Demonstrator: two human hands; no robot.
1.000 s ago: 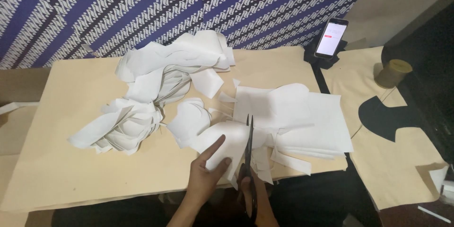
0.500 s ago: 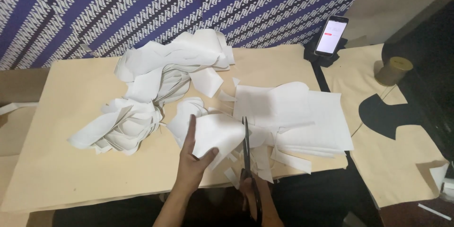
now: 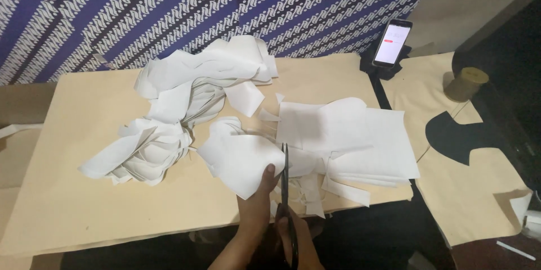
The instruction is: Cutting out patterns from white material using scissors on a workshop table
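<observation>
I see my left hand (image 3: 256, 205) gripping the near edge of a white sheet (image 3: 239, 154), thumb on top at its right corner, fingers hidden beneath. The sheet is thin and matte, cut to a curved, roughly shield-like outline, and it lies on the near middle of the board (image 3: 67, 202), just left of the blades. My right hand (image 3: 298, 239) is closed around the handles of the scissors (image 3: 286, 191), low at the frame's bottom edge and dim. The scissors are dark and slim, pointing away from me, their blades drawn nearly together so they read as one narrow line along the sheet's right edge. The board is a pale tan, smooth flat panel. To the right of the blades sits a flat stack (image 3: 352, 137) of white pieces with squared edges, with narrow offcuts (image 3: 313, 191) scattered at its near side. To the left and behind, a loose heap (image 3: 186, 101) of white scraps curls and folds over itself. Behind the board hangs a cloth (image 3: 225, 5) printed in blue, black and white diagonal bands. A phone (image 3: 393, 42) stands propped with its screen lit at the far right, near a dull cylindrical roll (image 3: 465, 83) and a black curved cutout (image 3: 456, 137) lying on another tan panel.
</observation>
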